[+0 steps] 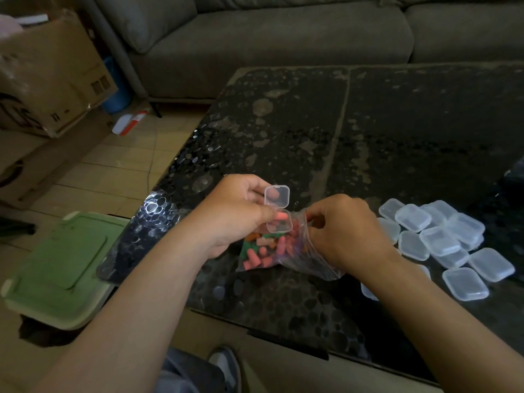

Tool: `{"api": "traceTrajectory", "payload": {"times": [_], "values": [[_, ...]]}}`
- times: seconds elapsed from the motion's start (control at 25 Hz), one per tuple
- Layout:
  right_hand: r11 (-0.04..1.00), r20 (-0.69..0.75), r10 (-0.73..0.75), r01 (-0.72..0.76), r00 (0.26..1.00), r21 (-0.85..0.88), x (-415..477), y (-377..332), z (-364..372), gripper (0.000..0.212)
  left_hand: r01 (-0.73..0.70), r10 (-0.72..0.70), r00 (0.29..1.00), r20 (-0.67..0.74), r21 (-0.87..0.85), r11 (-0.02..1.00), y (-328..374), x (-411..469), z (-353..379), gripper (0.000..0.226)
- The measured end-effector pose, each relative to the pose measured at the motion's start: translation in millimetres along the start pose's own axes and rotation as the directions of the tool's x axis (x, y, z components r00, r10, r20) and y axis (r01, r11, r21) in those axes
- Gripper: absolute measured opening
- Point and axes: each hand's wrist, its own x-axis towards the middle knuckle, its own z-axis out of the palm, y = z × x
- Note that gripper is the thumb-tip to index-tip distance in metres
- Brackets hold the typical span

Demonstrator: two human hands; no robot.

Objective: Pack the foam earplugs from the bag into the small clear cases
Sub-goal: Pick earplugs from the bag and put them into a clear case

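Note:
My left hand (238, 211) holds a small clear case (279, 211) with its lid swung open, and one pink earplug (280, 216) lies in its lower half. Just below it a clear zip bag (286, 251) of pink, orange and green foam earplugs (261, 251) rests on the dark table (368, 123). My right hand (346, 231) pinches the bag's open edge, fingers curled at its mouth. Several shut clear cases (442, 239) lie in a loose pile to the right of my right hand.
A green plastic lid or bin (59, 268) sits on the floor left of the table's corner. A grey sofa (283, 38) runs behind the table, and cardboard boxes (51, 75) stand at the far left. My shoe (226, 364) shows below the table's near edge.

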Motion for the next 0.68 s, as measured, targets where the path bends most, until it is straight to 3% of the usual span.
{"api": "traceTrajectory", "payload": {"times": [0.68], "values": [[0.996, 0.055, -0.013, 0.018, 0.998, -0.083, -3.0, -4.9, -2.6, 0.018, -0.027, 0.028, 0.999, -0.020, 0.035, 0.999, -6.2, 2.5, -1.5, 0.027]]}}
